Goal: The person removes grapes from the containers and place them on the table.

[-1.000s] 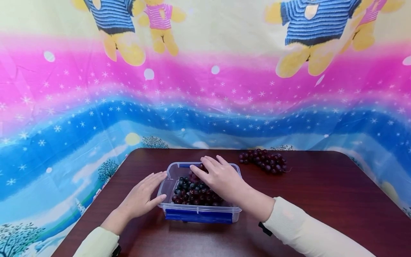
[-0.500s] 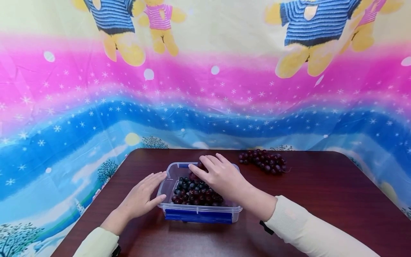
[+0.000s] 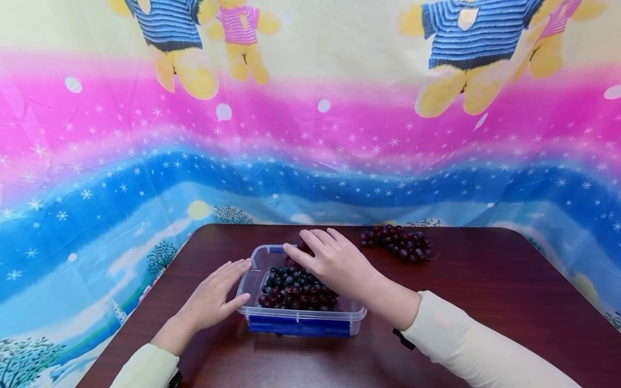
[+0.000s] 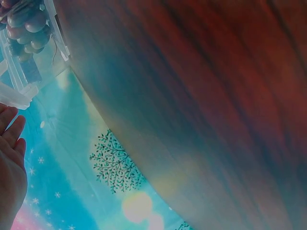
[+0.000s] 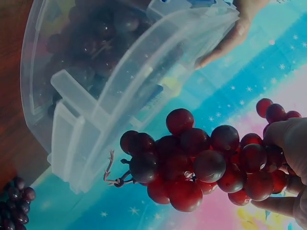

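Note:
A clear plastic container (image 3: 257,311) with blue clips sits on the table, with dark and reddish grapes (image 3: 293,293) in it. My left hand (image 3: 208,299) is at its left side, fingers straight and fingertips right at the rim. My right hand (image 3: 342,264) is over the container's right rear part, palm down. It grips a bunch of red grapes (image 5: 192,163), mostly hidden under the hand in the head view. In the right wrist view, the bunch extends from between thumb and fingers, with a bare stem (image 5: 115,179) at its far end.
Another bunch of dark red grapes (image 3: 400,242) lies near the back edge of the brown table (image 3: 466,302), right of the container. Behind the table hangs a colourful printed cloth (image 3: 359,134).
My right hand, gripping the bunch, has risen slightly and shifted a little to the left. My left hand and the container have stayed in place.

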Motion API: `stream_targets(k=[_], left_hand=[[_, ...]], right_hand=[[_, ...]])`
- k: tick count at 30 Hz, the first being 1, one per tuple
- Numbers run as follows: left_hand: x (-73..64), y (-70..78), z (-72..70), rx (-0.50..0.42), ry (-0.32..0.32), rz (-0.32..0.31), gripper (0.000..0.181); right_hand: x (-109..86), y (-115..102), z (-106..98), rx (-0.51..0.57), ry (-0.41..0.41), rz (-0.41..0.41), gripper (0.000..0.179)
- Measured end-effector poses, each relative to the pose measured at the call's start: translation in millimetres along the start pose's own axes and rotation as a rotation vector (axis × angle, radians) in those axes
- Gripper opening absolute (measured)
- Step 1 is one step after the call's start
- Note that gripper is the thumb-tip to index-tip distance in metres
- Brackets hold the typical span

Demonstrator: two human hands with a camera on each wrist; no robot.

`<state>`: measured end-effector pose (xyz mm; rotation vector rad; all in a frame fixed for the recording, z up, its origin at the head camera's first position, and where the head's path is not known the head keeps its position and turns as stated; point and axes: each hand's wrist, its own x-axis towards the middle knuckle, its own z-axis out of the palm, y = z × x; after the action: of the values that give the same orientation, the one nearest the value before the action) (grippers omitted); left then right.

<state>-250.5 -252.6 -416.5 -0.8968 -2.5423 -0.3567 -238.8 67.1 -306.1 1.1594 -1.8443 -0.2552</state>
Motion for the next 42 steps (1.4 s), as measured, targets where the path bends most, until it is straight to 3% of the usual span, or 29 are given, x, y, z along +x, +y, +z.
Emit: stream_targets(k=[12,24,42], left_hand=[[-0.3,0.9,-1.4,-0.016,0.005,0.004,0.067],[0.7,0.2,-1.2,-0.005,0.002,0.006,0.067],[1.1,0.6,-1.4,-0.003,-0.006,0.000,0.068]], right_hand=[[7.7,13.3,-14.8,-0.014,0.007,-0.007,0.054],[12.5,29.1,-26.1,-0.008,0.109,-0.028,0.052],[2.0,59.4,-42.9,0.008,0.107,0.023,0.055]])
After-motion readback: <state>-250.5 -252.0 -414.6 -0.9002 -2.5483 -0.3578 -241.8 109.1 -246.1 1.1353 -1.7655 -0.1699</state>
